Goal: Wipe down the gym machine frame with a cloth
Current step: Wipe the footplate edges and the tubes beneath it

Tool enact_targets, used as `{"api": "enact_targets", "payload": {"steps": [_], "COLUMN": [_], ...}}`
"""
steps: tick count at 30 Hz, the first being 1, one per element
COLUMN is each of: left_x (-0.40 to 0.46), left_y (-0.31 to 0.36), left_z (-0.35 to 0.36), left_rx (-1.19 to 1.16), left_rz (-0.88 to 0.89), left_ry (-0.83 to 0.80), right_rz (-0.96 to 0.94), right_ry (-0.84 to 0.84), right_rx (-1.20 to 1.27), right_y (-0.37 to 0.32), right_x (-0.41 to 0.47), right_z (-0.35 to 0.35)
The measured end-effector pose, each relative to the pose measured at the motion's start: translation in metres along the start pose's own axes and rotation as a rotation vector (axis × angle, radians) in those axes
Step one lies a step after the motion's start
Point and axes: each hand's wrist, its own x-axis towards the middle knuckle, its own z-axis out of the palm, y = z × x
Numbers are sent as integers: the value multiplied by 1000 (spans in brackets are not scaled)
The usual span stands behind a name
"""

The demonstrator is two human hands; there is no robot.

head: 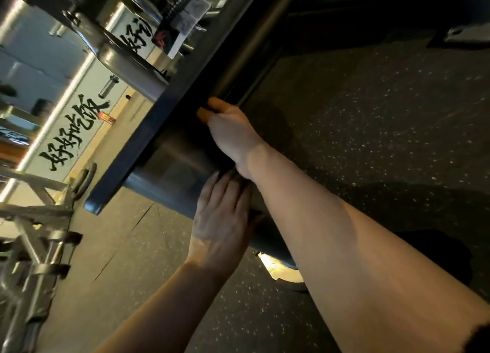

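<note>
Frame (169,109): dark beam, running from 7 to 1 o'clock. Right grip (230,132): fingers curled under its edge, contents hidden. Left grip (222,220): flat, fingers straight on the drum (180,164) at 6 o'clock. Cloth: location indeterminable. Floor (371,140): speckled.

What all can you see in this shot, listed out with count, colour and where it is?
dark metal machine frame beam: one, near-black, diagonal across centre
rounded dark steel housing: one, grey-black, beneath the beam
speckled rubber floor: one, dark grey, right and bottom
pale wall with black brush lettering: one, cream, left
silver metal rack: one, grey, lower left
cloth: none clearly visible
left hand: fingers straight, flat on the housing
right hand: fingers hidden behind the beam's edge
</note>
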Motion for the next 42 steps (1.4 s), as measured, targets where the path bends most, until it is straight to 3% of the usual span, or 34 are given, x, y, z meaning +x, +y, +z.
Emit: {"api": "enact_targets", "payload": {"steps": [7,15,18,22,24,26,29,31,34,38,40,42], "left_x": [-1,-12,-32,-75,-92,-97,-85,-74,-70,-92,-98,-94], "left_y": [-3,18,47,91,114,132,142,141,145,145,137,130], "left_z": [7,21,40,68,75,76,79,79,82,75,73,77], "left_rx": [-44,-321,-423,-579,-750,-969,-1291,-1650,-2049,-2704,-2818,-2745], "left_rz": [29,-62,-98,-190,-385,-759,-1205,-1419,-1601,-1737,-1731,-1798], "left_ry": [69,236,180,113,109,68,43,99,154,329,294,223], "right_rz": [16,195,290,247,182,99,10,-64,-187,-145,-205,-334], "right_ry": [-96,161,250,380,467,536,467,407,259,-102,-109,8], "right_rx": [217,44,-137,-300,-395,-458,-591,-739,-839,-766,-857,-966], "right_y": [15,113,153,181,184,184,189,194,200,197,191,185], "right_x": [-8,-60,-86,-116,-130,-142,-164,-180,-193,-187,-178,-167], "right_z": [-17,-43,-57,-46,-32,-22,-18,-17,-19,-13,-7,-4]}}
